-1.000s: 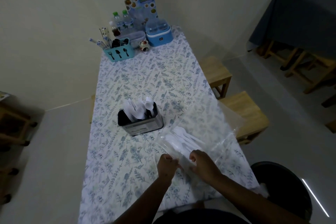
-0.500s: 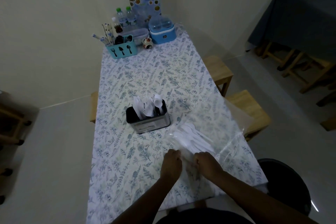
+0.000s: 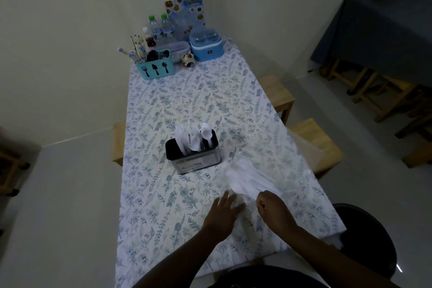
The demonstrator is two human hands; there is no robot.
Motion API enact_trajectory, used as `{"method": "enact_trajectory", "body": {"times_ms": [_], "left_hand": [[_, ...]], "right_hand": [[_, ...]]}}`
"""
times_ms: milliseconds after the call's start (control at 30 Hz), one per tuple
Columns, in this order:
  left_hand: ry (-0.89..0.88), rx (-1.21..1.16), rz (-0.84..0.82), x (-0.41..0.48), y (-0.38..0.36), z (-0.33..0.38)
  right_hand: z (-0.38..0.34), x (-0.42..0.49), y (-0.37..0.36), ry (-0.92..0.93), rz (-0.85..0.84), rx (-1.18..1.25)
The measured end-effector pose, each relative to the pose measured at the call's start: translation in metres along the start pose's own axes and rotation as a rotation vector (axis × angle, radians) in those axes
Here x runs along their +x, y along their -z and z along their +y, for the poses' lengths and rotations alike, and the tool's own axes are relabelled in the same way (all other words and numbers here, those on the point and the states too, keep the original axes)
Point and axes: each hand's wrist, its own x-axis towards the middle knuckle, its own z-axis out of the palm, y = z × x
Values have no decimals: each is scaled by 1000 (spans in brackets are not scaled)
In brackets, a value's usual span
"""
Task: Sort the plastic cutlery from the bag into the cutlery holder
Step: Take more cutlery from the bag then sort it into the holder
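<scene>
Floral table (image 3: 187, 105): cutlery holder (image 3: 192, 155), centre, partly filled; bag (image 3: 275, 170), lower right, holds many white pieces. Left hand (image 3: 222, 215) fingers straight; right hand (image 3: 272, 209) pinches bag.

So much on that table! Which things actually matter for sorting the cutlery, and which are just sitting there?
In the job: clear bag, the white cutlery inside it, cutlery holder, left hand, right hand gripping the bag.
Just lying about: blue caddy, water bottles, blue box, menu card, wooden stools.
</scene>
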Motion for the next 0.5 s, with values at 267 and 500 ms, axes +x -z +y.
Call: {"method": "enact_trajectory", "body": {"times_ms": [267,500], "left_hand": [[-70,-58,-13,0,4,0],[-111,-81,-46,4,3,-5]], "right_hand": [[-7,3,28,-2,180,-117],[-14,0,54,82,298,-317]]}}
